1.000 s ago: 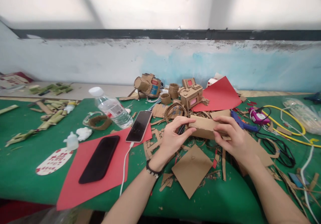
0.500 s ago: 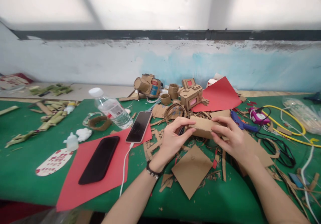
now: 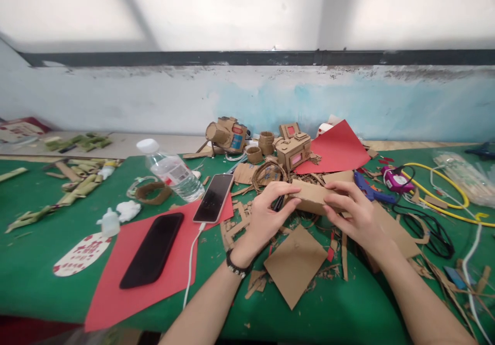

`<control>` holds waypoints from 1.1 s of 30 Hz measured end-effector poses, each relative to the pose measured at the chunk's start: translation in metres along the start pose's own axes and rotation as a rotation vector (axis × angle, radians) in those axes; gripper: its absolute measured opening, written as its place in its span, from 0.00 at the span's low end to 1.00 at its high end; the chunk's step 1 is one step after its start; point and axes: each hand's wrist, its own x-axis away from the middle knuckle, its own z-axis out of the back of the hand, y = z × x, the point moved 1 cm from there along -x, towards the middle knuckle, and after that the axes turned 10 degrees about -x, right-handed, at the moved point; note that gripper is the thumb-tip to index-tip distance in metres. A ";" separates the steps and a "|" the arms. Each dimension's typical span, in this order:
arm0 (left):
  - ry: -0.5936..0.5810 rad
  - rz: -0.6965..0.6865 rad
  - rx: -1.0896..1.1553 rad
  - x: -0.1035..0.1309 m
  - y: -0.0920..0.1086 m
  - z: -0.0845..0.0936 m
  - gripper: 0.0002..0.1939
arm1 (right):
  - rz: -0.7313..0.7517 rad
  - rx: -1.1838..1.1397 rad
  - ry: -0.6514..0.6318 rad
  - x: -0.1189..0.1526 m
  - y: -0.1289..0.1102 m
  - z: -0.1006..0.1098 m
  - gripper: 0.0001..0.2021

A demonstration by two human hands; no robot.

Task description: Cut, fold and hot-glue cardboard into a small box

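Both hands hold a small brown cardboard box (image 3: 310, 196) above the green table. My left hand (image 3: 270, 213) pinches its left end between thumb and fingers. At the right end, my right hand (image 3: 353, 211) grips it the same way. The far side and underside of the box are hidden. Below the hands lies a square cardboard piece (image 3: 296, 266), turned like a diamond. Cardboard scraps are strewn around it. A blue glue gun (image 3: 371, 189) rests just beyond my right hand, and a larger cardboard sheet (image 3: 396, 229) lies partly under my right forearm.
Cardboard camera models (image 3: 294, 151) stand at the back, near a red paper sheet (image 3: 340, 149). To the left are a water bottle (image 3: 172, 172), a charging phone (image 3: 213, 198) and a black phone (image 3: 152, 249). Cables (image 3: 425, 229) and a purple device (image 3: 397, 179) lie at right.
The view has tilted slightly, so the scene sits a little lower. Both hands keep their hold on the cardboard box, with hardly any visible movement.
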 end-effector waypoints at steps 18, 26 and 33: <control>-0.038 0.267 0.198 0.002 -0.001 -0.002 0.34 | -0.014 0.009 -0.005 0.001 0.002 0.002 0.16; 0.217 0.287 0.230 -0.011 -0.013 0.012 0.25 | -0.029 -0.004 0.068 0.001 0.005 0.008 0.18; 0.239 0.479 0.474 -0.016 -0.017 0.010 0.30 | -0.067 -0.008 0.058 0.003 0.004 0.007 0.17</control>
